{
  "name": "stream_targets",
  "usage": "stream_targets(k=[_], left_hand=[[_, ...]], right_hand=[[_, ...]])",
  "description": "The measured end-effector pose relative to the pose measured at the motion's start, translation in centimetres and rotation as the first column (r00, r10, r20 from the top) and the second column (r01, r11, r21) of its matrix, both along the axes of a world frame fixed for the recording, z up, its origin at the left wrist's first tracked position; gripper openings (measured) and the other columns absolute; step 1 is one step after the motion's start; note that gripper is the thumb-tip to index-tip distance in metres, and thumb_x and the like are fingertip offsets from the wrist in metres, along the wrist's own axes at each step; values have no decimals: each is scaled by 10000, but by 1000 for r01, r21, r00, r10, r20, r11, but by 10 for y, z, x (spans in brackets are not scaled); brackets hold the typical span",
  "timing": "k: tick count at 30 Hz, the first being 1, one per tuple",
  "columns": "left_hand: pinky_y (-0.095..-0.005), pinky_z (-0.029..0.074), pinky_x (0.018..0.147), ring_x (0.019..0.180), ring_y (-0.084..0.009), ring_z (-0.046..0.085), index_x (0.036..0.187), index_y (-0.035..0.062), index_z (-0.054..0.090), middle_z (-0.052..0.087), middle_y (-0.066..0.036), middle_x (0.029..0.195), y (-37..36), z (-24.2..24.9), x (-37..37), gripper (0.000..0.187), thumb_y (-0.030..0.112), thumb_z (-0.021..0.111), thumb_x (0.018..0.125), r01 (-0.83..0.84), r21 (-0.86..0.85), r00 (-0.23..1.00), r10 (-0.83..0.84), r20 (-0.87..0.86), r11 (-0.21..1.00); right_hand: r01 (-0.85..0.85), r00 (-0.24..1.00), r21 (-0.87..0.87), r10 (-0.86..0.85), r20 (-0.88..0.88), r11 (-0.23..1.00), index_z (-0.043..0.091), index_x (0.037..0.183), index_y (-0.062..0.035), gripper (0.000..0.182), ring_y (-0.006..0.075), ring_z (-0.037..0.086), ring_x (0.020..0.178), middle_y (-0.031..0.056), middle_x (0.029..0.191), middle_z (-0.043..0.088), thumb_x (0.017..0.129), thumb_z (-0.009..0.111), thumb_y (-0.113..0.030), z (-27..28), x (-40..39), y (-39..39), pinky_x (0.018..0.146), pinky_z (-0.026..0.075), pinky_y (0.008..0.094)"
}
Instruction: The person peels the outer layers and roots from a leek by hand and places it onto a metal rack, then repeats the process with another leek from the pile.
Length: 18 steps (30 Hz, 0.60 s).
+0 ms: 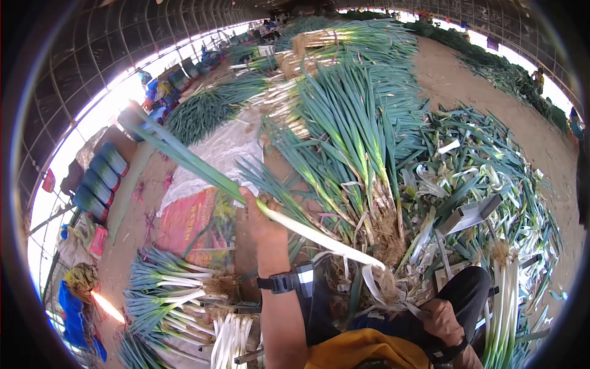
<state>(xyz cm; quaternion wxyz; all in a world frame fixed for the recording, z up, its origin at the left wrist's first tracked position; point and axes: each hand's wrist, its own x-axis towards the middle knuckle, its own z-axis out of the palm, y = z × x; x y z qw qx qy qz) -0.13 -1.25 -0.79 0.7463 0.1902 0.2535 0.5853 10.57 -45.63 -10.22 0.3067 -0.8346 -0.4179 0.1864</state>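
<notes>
My left hand is closed around a long green onion, midway where the white stalk turns green. The onion slants across in front of me, its leaves toward the upper left and its root end near my lap. A pale strip of outer leaf hangs loose from that root end and runs toward my right hand. The right hand's fingers are closed on the strip by my knee. Beyond the root end, a pile of untrimmed green onions stands with brown, hairy roots toward me.
At the lower left lie cleaned green onions in rows. Peeled leaf waste is heaped on the right, around a metal bracket. A printed sack lies on the ground. Wrapped bundles line the left wall.
</notes>
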Motion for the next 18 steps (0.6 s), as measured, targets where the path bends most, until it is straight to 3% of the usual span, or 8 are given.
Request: stream_targets(k=[4, 7, 8, 10, 11, 14, 16, 18], left_hand=[[-252, 387, 518, 571, -120, 471, 967, 98, 523, 527, -22, 718, 0, -1, 3, 413, 402, 764, 826, -59, 50, 998, 59, 12, 997], [-261, 392, 535, 601, -125, 487, 970, 96, 533, 528, -23, 714, -2, -1, 5, 407, 376, 783, 812, -61, 55, 998, 60, 7, 997], [-261, 392, 535, 601, -125, 487, 970, 96, 533, 528, -23, 714, -3, -1, 6, 407, 376, 783, 812, -59, 59, 998, 59, 8, 996], [-275, 396, 556, 625, -132, 498, 962, 98, 537, 534, -24, 733, -4, -2, 6, 401, 368, 789, 808, -65, 46, 998, 65, 2, 997], [-275, 396, 556, 625, -132, 498, 962, 98, 537, 534, -24, 733, -4, -3, 6, 401, 368, 789, 808, -68, 46, 998, 68, -1, 997], [-288, 394, 563, 624, -138, 490, 938, 100, 533, 527, -24, 754, -7, -2, 5, 390, 366, 787, 811, -8, 9, 1000, 8, 30, 1000], [-280, 405, 588, 640, -143, 464, 1074, 111, 545, 488, -27, 730, -6, -6, 5, 443, 412, 759, 828, 77, 16, 994, -78, 76, 997], [-282, 406, 592, 641, -144, 462, 1074, 118, 547, 485, -23, 729, -3, -9, 7, 426, 408, 750, 837, 99, 9, 991, -100, 85, 995]], right_hand=[[-23, 995, 67, 16, 103, 998, 651, 813, 8, 120, 362, 609, 795, 185, 861, 609, 728, 714, -49, 46, 3, 37, 708, 491, 382], [-125, 991, 511, 77, 113, 851, 638, 852, -4, 89, 365, 603, 768, 187, 817, 586, 803, 679, -66, 49, 6, 67, 673, 469, 427], [-124, 991, 514, 76, 114, 849, 638, 852, -4, 89, 365, 603, 768, 187, 817, 586, 803, 679, -66, 51, 6, 73, 673, 469, 427], [-42, 996, 240, 60, -71, 970, 593, 955, -15, 140, 365, 606, 719, 171, 787, 594, 846, 656, -78, 52, 5, 84, 667, 481, 423], [-89, 994, 209, 99, -36, 974, 546, 1037, -29, 225, 380, 605, 693, 164, 767, 600, 865, 663, -115, 41, 11, 88, 675, 496, 419], [-91, 994, 370, 105, -16, 924, 548, 1037, -34, 302, 397, 612, 727, 167, 761, 596, 817, 725, -141, 31, 16, 115, 681, 498, 420], [-132, 991, 332, 133, 18, 934, 548, 1092, -46, 420, 393, 619, 790, 156, 836, 604, 752, 773, -143, 24, 21, 124, 693, 507, 429], [-242, 960, 353, 171, 220, 904, 547, 1143, -75, 493, 376, 623, 854, 142, 943, 599, 710, 779, -116, 33, 18, 138, 705, 522, 439]])
